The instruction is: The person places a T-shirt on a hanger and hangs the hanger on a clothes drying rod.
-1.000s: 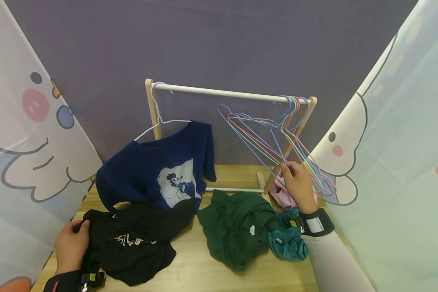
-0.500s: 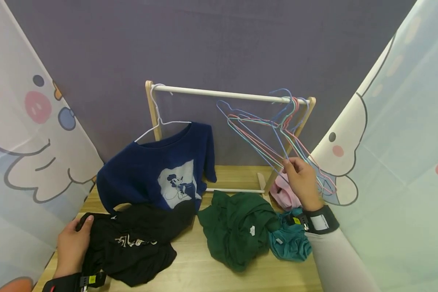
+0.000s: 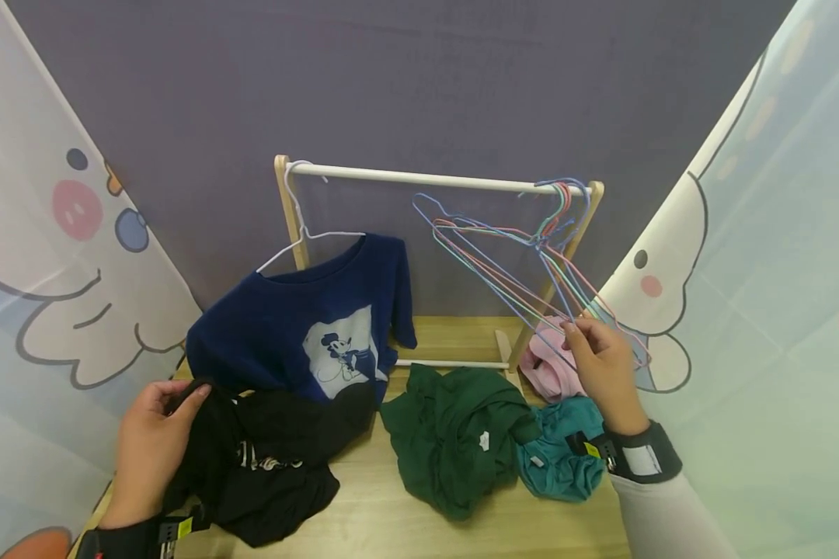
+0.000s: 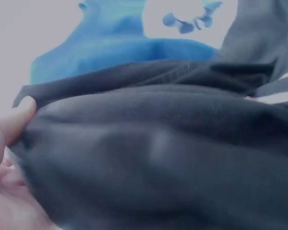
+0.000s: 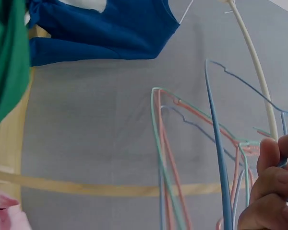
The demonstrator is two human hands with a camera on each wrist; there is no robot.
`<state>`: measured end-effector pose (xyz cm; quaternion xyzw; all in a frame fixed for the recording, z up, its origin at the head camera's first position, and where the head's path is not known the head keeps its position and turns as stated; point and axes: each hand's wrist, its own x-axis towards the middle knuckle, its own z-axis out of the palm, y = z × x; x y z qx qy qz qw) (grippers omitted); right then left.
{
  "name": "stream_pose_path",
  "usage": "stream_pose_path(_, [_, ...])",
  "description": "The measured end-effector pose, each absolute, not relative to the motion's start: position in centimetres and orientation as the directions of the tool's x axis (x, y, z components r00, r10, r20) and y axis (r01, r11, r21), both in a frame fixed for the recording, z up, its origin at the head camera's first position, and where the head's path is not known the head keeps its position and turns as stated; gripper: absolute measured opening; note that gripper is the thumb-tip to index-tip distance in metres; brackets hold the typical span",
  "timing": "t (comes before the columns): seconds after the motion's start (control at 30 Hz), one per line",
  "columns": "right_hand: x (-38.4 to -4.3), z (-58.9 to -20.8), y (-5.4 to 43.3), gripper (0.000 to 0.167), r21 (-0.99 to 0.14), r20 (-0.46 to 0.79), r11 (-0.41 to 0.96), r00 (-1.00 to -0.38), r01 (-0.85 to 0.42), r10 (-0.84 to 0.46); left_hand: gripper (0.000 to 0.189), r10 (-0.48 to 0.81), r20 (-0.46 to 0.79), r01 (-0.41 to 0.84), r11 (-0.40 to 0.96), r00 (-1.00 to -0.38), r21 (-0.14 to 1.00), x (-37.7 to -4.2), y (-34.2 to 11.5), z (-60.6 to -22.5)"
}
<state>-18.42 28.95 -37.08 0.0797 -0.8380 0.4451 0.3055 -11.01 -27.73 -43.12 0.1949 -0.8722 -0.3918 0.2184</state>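
Note:
My left hand [image 3: 155, 442] pinches the edge of a black T-shirt [image 3: 287, 493] between thumb and fingers. That edge is lifted, while the rest of the shirt lies crumpled on the table, its light lettering partly folded over. In the left wrist view the raised black cloth [image 4: 149, 148] fills most of the picture. At the right end of the rack, my right hand [image 3: 604, 376] pinches a blue wire hanger [image 5: 218, 139]. Its hook overlaps the rail in the head view. Pink, green and blue hangers [image 5: 157, 129] hang close behind it.
A navy shirt [image 3: 252, 334] hangs on a white hanger [image 3: 306, 229] at the left of the rack's rail [image 3: 419, 178]. Dark green [image 3: 454, 442], teal [image 3: 562, 458] and pink [image 3: 552, 369] garments lie in heaps on the wooden table [image 3: 391, 528]. Patterned curtains stand at both sides.
My left hand has raised the black shirt's edge up and to the right. My right hand has moved right and slightly down with the blue hanger, whose hook has turned rightward.

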Motion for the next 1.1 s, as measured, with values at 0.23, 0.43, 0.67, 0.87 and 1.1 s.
stream_pose_path(0.23, [-16.3, -40.2, 30.2, 0.012, -0.693, 0.59, 0.591, -0.796, -0.412, 0.136, 0.033, -0.41, 0.316, -0.041, 0.663, -0.856, 0.748, -11.6, -24.6, -39.4])
stream_pose_path(0.43, [-15.0, -44.0, 30.2, 0.011, -0.746, 0.516, 0.559, -0.845, -0.362, 0.142, 0.033, -0.302, 0.381, 0.077, 0.688, -0.874, 0.722, -12.9, -21.7, -37.4])
stream_pose_path(0.67, [-14.0, -47.9, 29.0, 0.016, -0.766, 0.511, 0.506, -0.853, -0.397, 0.103, 0.026, -0.165, 0.511, 0.256, 0.713, -0.843, 0.653, -14.8, -18.0, -34.3])
stream_pose_path(0.87, [-13.1, -48.0, 27.7, 0.019, -0.764, 0.545, 0.445, -0.836, -0.467, 0.059, 0.022, -0.038, 0.606, 0.42, 0.686, -0.794, 0.594, -16.0, -14.3, -30.1])
stream_pose_path(1.1, [-12.7, -48.6, 28.6, 0.02, -0.781, 0.539, 0.391, -0.842, -0.487, 0.03, 0.021, 0.017, 0.636, 0.524, 0.583, -0.771, 0.62, -15.9, -11.4, -27.1])
